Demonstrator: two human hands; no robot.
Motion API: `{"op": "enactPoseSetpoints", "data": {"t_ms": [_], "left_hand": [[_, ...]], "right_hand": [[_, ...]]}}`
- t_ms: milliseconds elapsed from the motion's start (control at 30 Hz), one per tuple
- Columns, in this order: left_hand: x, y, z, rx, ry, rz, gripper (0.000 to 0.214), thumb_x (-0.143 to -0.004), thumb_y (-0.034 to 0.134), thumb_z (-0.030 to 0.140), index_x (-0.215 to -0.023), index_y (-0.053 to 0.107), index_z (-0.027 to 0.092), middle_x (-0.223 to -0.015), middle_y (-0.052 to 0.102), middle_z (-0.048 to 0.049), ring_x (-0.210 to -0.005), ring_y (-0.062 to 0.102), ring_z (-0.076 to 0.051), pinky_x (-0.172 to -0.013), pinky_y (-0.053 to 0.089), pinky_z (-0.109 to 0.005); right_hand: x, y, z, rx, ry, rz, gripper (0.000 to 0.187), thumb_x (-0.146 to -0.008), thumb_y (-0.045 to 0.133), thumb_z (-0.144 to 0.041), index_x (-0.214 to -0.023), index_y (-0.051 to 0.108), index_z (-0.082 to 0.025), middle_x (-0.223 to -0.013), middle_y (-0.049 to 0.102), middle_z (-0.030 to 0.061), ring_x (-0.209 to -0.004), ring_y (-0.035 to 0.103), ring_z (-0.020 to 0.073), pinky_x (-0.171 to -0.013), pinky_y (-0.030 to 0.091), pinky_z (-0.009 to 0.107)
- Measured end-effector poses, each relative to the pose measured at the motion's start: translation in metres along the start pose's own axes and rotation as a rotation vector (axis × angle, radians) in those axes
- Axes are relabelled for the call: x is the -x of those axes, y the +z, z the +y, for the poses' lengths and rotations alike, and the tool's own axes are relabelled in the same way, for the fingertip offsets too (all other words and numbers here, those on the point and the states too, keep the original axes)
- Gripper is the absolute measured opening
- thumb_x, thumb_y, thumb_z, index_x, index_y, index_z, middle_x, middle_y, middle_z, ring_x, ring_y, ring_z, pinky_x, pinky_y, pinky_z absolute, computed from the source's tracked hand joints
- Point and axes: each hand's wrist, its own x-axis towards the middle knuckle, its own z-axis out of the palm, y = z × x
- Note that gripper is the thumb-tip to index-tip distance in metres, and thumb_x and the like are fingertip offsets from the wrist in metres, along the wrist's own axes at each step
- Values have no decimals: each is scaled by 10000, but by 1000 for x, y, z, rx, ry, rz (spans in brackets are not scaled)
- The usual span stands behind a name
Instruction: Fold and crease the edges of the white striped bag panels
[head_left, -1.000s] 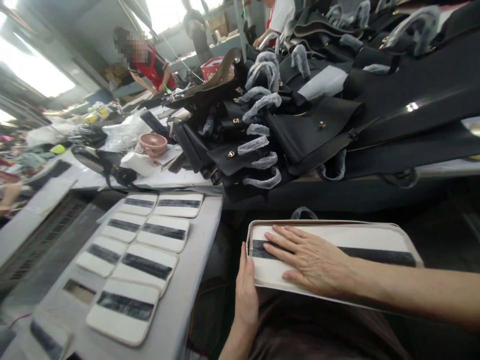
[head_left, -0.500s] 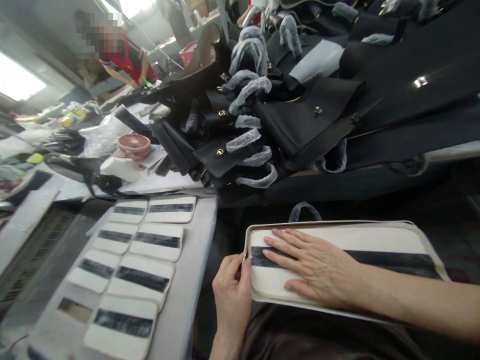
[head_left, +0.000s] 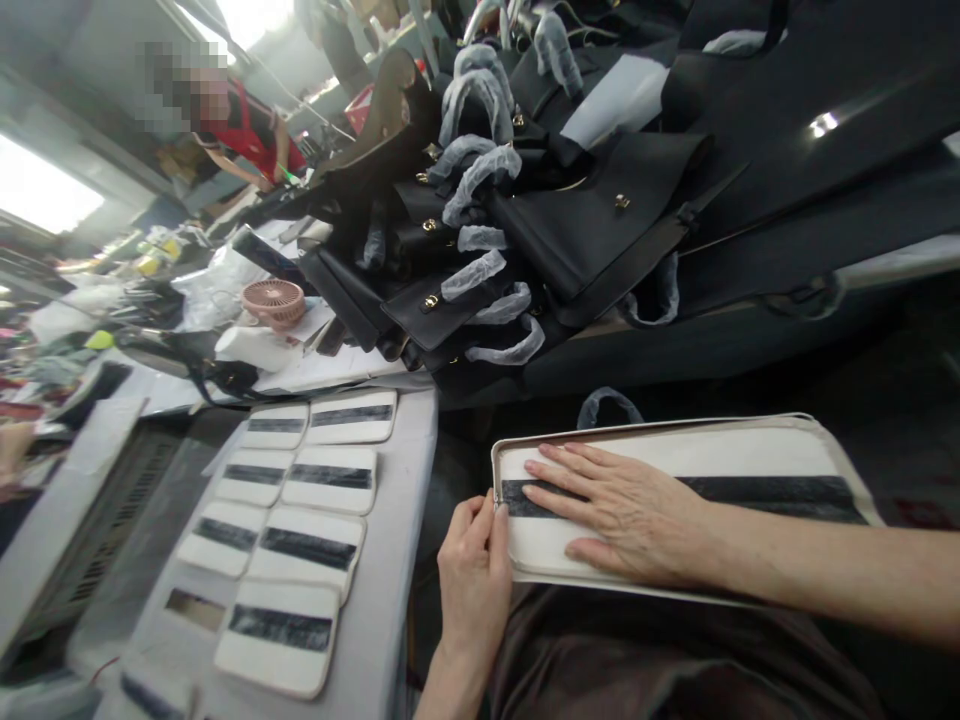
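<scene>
Across my lap lies a long cream bag panel (head_left: 757,450) with a dark lengthwise stripe and a thin raised rim. My left hand (head_left: 476,555) is closed at its left end, thumb and fingers pinching the rim near the corner. On the panel's face my right hand (head_left: 630,510) lies flat, fingers spread and pointing left, covering part of the stripe. A plastic-wrapped handle (head_left: 609,405) sticks up behind the far rim. To the left, several smaller cream panels (head_left: 281,628) with similar dark stripes rest in two rows on a pale table (head_left: 375,620).
Black bags (head_left: 600,215) with plastic-wrapped handles are heaped on the bench ahead. A pink fan (head_left: 274,300) and a white roll (head_left: 255,347) stand left of them. Farther back, a person in red (head_left: 255,135) works at the bench. A grey slotted unit (head_left: 112,520) borders the pale table.
The long panel and both hands sit slightly higher in view, as the camera has shifted a little. My left hand still pinches the rim; my right hand stays flat on the panel.
</scene>
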Motion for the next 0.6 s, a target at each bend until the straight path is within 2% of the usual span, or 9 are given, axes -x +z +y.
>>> {"op": "enactPoseSetpoints", "data": {"t_ms": [100, 200, 333, 467, 600], "left_hand": [[-6, -5, -4, 121, -94, -81, 320, -914, 555, 465, -942, 781, 241, -1001, 682, -78, -905, 625, -236, -809, 473, -310], [-14, -8, -13, 415, -330, -172, 365, -858, 631, 513, -894, 774, 179, -982, 711, -89, -887, 633, -229, -783, 495, -315], [-26, -11, -21, 700, -569, -282, 346, -761, 771, 445, -933, 740, 146, -976, 708, -88, -881, 642, -199, -780, 511, -303], [-38, -15, -23, 757, -677, -415, 345, -681, 846, 423, -830, 671, 165, -881, 673, -21, -753, 617, -118, -726, 499, -253], [-51, -17, -26, 757, -709, -513, 382, -636, 885, 373, -772, 588, 174, -834, 643, 4, -738, 615, -111, -712, 494, -241]], "right_hand": [[0, 0, 2, -18, -15, -8, 662, -917, 582, -416, -1494, 365, -176, -1583, 275, 102, -1462, 227, 263, -1197, 220, 472], [0, -1, 4, -19, -21, -31, 654, -930, 562, -429, -1495, 363, -168, -1577, 285, 114, -1458, 240, 263, -1196, 214, 470], [-1, -1, 4, -27, -9, -3, 632, -938, 552, -454, -1477, 397, -164, -1570, 305, 108, -1451, 259, 260, -1201, 206, 459], [0, 2, 4, -41, -16, 27, 632, -941, 539, -481, -1473, 404, -169, -1571, 306, 105, -1448, 267, 260, -1200, 211, 462], [1, 3, 6, -42, -16, 29, 632, -951, 518, -494, -1481, 391, -175, -1580, 284, 102, -1457, 244, 257, -1205, 198, 456]]}}
